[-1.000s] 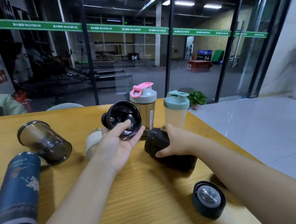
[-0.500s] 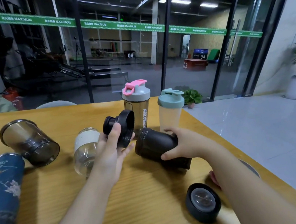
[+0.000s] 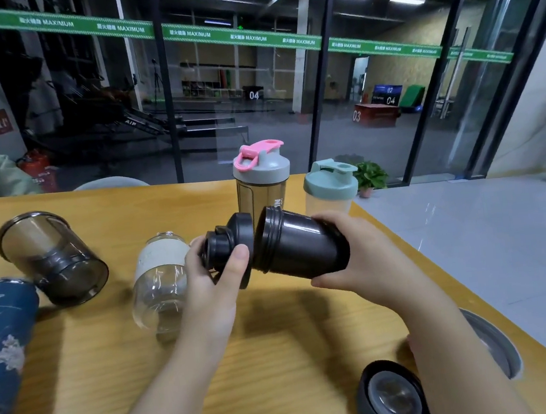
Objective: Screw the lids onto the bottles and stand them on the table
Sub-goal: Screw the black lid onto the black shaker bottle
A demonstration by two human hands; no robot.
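Note:
My right hand (image 3: 367, 251) grips a black shaker bottle (image 3: 297, 243), lifted off the wooden table (image 3: 279, 347) and held sideways with its threaded mouth to the left. My left hand (image 3: 212, 280) holds a black lid (image 3: 232, 245) with a spout, its rim against the bottle's mouth. Two capped shakers stand behind: one with a pink-and-grey lid (image 3: 262, 177), one with a pale green lid (image 3: 328, 185). Lying open on the table are a smoky dark bottle (image 3: 51, 258), a clear glass bottle (image 3: 161, 279) with a white band, and a blue patterned flask (image 3: 0, 353).
A loose black lid (image 3: 394, 394) with a clear centre lies at the near right, by my right forearm. A round metal insert (image 3: 494, 342) sits in the table's right edge. Glass walls stand beyond the far edge; the tiled floor drops away on the right.
My right hand lifted the black bottle off the table and turned its mouth left. My left hand turned the black lid and brought it up against that mouth.

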